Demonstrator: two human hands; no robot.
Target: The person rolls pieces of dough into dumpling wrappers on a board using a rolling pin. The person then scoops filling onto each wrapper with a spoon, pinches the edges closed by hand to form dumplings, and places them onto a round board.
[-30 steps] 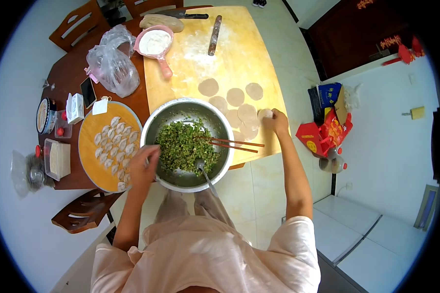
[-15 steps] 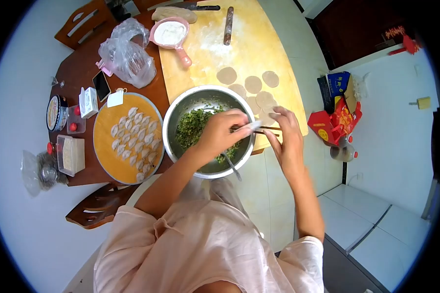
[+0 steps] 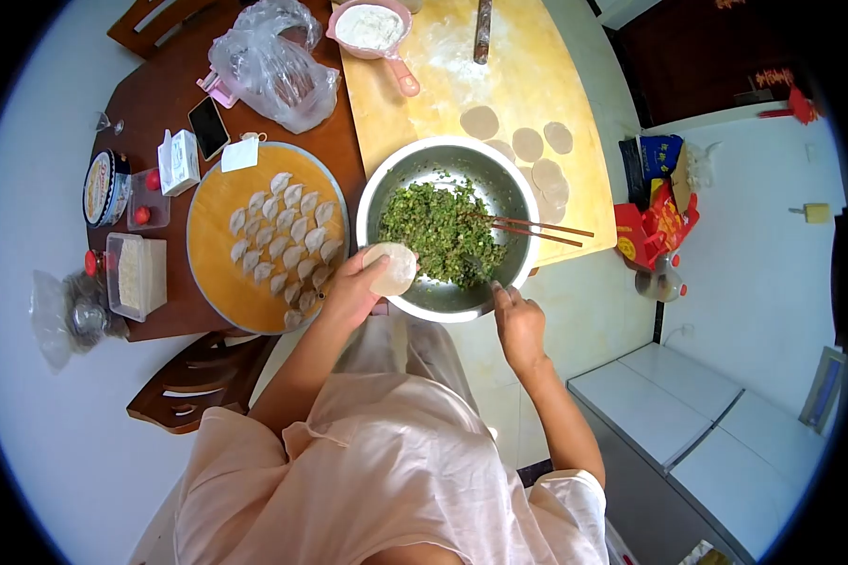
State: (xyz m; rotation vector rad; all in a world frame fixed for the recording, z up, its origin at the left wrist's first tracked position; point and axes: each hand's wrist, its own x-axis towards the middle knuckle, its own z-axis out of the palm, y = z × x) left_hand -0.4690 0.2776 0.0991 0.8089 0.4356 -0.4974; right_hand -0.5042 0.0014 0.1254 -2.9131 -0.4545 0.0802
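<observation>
A round dough wrapper [image 3: 393, 269] lies across the fingers of my left hand [image 3: 351, 290], at the near left rim of the steel bowl [image 3: 440, 308]. Chopped green filling [image 3: 433, 226] fills much of the bowl. My right hand [image 3: 520, 328] is closed on the handle of a spoon at the near right rim, the spoon's head down in the filling. Two chopsticks [image 3: 546, 232] rest over the right rim. Several wrappers [image 3: 528, 144] lie on the wooden board [image 3: 396, 118]. Rows of folded dumplings [image 3: 292, 256] sit on the round tray [image 3: 207, 273] to the left.
A pink-handled bowl of flour [image 3: 370, 28] and a rolling pin [image 3: 482, 33] are on the board. Plastic bags [image 3: 278, 66], a phone [image 3: 208, 128], a tissue pack [image 3: 178, 162], a round tin [image 3: 106, 188] and a plastic box [image 3: 137, 276] stand on the dark table.
A wrapper picked up from the board by my right hand is now in my left hand. My right hand has moved to the spoon and closed on it. The view has shifted.
</observation>
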